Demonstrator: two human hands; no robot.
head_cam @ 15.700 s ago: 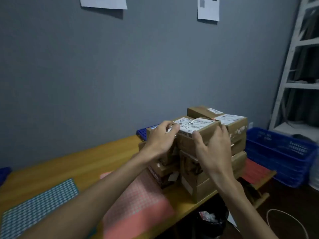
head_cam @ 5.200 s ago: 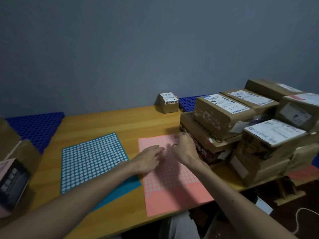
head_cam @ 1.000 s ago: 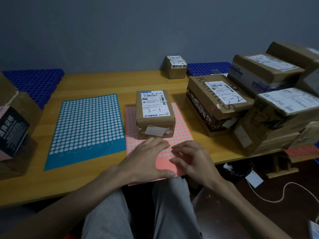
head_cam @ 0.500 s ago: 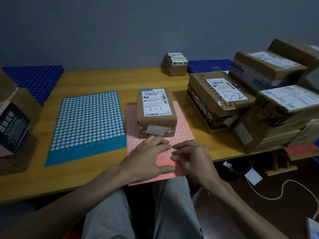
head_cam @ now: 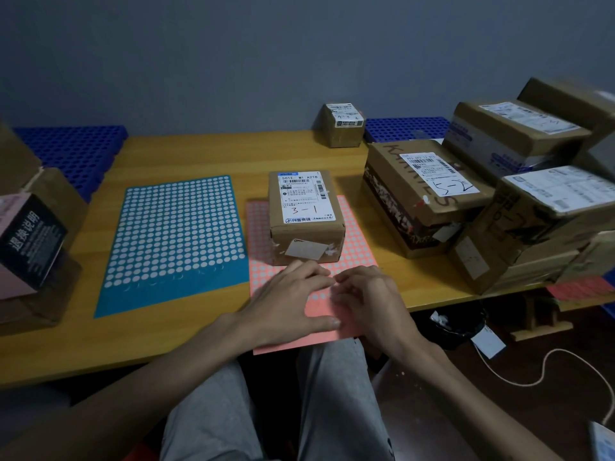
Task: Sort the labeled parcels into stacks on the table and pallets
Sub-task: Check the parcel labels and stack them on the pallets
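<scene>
Head view: the pink sticker sheet (head_cam: 359,234) overhangs the table's (head_cam: 206,151) near edge, and both hands rest on that end. The left hand (head_cam: 286,301) lies flat, fingers straight. The right hand's (head_cam: 369,301) fingers are bent, tips on the sheet; whether they pinch anything I cannot tell. The parcel marked 3-1 (head_cam: 306,214) sits on the sheet's far half, just beyond the fingertips. Bare wood runs behind it to a small parcel (head_cam: 342,124). A stack of parcels (head_cam: 429,194) crowds the right; a blue sticker sheet (head_cam: 173,241) lies left.
</scene>
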